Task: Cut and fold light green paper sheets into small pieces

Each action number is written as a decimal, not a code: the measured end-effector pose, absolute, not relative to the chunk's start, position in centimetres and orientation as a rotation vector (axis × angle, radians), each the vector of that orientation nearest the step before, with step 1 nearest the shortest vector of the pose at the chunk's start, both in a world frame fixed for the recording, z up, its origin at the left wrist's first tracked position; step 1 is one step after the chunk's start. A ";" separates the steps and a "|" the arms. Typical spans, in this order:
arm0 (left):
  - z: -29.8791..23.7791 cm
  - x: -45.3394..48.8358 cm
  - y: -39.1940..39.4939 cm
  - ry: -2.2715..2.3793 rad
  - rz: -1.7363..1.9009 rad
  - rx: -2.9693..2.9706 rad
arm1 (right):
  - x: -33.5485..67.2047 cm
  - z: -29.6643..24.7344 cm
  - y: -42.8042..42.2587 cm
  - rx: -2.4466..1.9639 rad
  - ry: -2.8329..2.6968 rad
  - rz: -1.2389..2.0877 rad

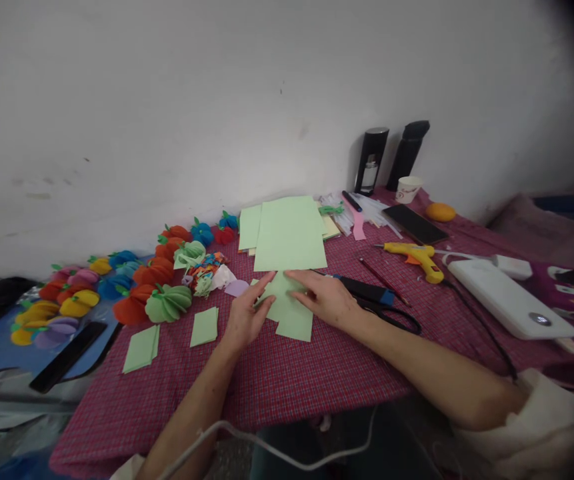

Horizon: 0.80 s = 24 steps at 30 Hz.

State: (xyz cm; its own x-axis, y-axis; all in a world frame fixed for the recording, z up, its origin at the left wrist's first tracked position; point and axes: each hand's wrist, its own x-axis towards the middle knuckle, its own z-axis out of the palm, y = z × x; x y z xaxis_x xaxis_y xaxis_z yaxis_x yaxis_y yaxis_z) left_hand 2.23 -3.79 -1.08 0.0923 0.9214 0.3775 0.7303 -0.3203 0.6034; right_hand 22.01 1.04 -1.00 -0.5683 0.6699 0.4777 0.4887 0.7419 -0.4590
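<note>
Pale green paper pieces [294, 323] lie on the table between my hands, partly overlapping. On their left side is my left hand [245, 315], fingers stretched forward and thumb apart, its fingertips at the paper's upper edge. My right hand [327, 298] reaches in from the other side, palm down and fingers extended over the same paper. Just beyond the fingertips lies a large pale green sheet [291, 233] on other sheets. Dark-bladed scissors [387, 313] rest beside my right wrist, and a small stack of green paper [204, 327] sits left of my left hand.
Several colourful paper pumpkins [154, 272] crowd the left, near paper scraps [207, 270] and a black ruler [67, 357]. On the right are a yellow glue gun [417, 257], a phone [415, 223], a white power bank [511, 299], a paper cup [408, 189] and a pencil [384, 281].
</note>
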 end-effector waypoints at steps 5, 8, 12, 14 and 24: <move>-1.1 2.2 -3.8 1.593 1.080 2.157 | 21.9 -1.1 1.0 -0.843 -2.297 0.318; -1.3 2.0 -3.7 1.586 1.124 2.180 | 21.9 -1.0 0.9 -0.813 -2.280 0.285; -1.5 1.9 -3.6 1.554 1.179 2.230 | 21.9 -1.0 0.9 -0.769 -2.252 0.264; -1.5 1.8 -3.7 1.550 1.182 2.268 | 22.0 -1.0 0.9 -0.743 -2.248 0.266; -1.1 1.8 -3.9 1.610 1.108 2.517 | 22.0 -0.9 0.7 -0.744 -2.173 0.244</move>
State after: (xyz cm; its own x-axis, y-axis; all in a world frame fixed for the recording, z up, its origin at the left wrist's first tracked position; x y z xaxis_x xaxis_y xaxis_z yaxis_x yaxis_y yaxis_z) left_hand 1.84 -3.94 -1.15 0.2484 0.7820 0.5717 0.8133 -0.4889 0.3154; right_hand 22.02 0.73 -0.89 -0.4995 0.5855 0.6385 0.4291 0.8075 -0.4048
